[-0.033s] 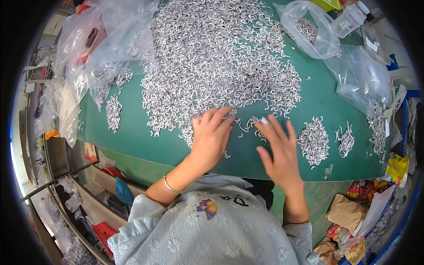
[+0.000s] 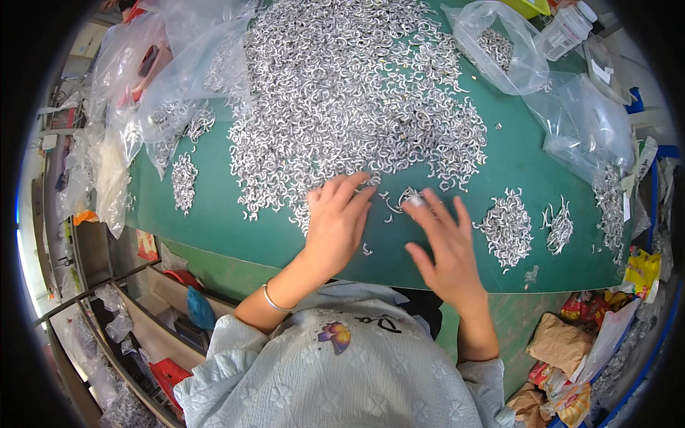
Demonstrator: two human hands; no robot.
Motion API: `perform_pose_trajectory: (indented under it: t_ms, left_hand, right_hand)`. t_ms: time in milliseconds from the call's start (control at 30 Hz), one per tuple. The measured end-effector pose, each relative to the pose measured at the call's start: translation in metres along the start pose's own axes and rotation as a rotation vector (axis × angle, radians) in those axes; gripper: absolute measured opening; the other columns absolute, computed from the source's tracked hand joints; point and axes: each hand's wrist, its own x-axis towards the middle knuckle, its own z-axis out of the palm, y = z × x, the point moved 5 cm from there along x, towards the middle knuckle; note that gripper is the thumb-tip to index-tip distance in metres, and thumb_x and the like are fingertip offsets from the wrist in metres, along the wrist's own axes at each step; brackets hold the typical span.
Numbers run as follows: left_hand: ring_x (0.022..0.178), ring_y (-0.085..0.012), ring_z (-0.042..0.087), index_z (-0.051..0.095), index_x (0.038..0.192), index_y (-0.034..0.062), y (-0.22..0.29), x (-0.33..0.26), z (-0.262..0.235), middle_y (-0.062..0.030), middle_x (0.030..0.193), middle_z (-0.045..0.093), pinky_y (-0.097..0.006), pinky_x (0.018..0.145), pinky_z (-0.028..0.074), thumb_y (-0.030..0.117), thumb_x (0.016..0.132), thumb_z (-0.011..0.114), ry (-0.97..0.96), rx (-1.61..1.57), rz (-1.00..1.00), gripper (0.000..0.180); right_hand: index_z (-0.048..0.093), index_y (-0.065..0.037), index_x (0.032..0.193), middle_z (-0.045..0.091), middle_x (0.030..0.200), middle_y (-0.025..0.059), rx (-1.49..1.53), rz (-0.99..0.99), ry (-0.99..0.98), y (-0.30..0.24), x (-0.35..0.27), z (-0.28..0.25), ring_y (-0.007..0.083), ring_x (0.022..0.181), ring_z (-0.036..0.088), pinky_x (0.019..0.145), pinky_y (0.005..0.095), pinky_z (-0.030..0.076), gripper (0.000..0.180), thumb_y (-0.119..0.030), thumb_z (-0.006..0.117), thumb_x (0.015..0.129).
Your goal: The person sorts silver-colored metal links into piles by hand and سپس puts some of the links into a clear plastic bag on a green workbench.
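Observation:
A broad heap of small silvery curved metal pieces [image 2: 342, 93] covers the middle of the green table [image 2: 242, 239]. At its near edge, my left hand [image 2: 339, 217] lies palm down, fingers stretched over the pieces. My right hand [image 2: 446, 253] is held to the right of it, open, thumb and fingers apart, a white wrap on one finger. Just past those fingertips sits a little cluster of pieces [image 2: 408, 197], partly covered by the hand. Right of my right hand are a separate rounded pile [image 2: 507, 230] and a smaller pile of longer-looking pieces [image 2: 560, 232].
Clear plastic bags [image 2: 189, 60] slump over the table's left side, near a small pile [image 2: 184, 183]. At the far right stand an opened bag of pieces [image 2: 499, 46] and a white jar [image 2: 567, 32]. Shelving [image 2: 153, 307] lies below left; paper and plastic packages [image 2: 564, 342] lie below right.
My right hand has shifted slightly left and is still spread. My left hand has moved a touch left at the heap's edge.

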Motion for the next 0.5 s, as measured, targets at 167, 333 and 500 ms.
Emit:
perform_pose_trajectory:
  t_ms: [167,333,500]
  left_hand:
    - [0.107,-0.0269,0.054,0.066,0.110,0.0044,-0.007,-0.007,-0.002,-0.0070,0.118,0.061,-0.039,0.089,0.035,0.001,0.080,0.067,0.048,-0.115,-0.047,0.031]
    - [0.110,-0.0289,0.053,0.065,0.110,0.0033,0.010,0.003,-0.001,-0.0075,0.119,0.059,-0.039,0.090,0.036,0.002,0.080,0.068,-0.028,0.015,0.018,0.030]
    - [0.107,-0.0266,0.053,0.066,0.109,0.0033,-0.004,-0.009,-0.004,-0.0072,0.115,0.059,-0.038,0.089,0.036,0.002,0.080,0.068,-0.035,-0.028,0.015,0.029]
  right_hand:
    - [0.054,-0.001,0.128,0.063,0.122,0.0103,-0.051,-0.001,0.004,0.010,0.000,0.007,0.0306,0.132,0.047,0.109,0.0621,0.022,0.046,-0.010,0.067,0.085]
    - [0.057,-0.001,0.124,0.067,0.114,0.0102,0.071,0.059,0.071,0.016,-0.004,-0.003,0.0318,0.130,0.049,0.109,0.0607,0.022,0.041,-0.010,0.067,0.085]
    - [0.056,0.000,0.126,0.063,0.122,0.0121,-0.070,0.118,0.118,0.027,-0.001,-0.004,0.0325,0.131,0.047,0.109,0.0602,0.022,0.041,-0.011,0.066,0.087]
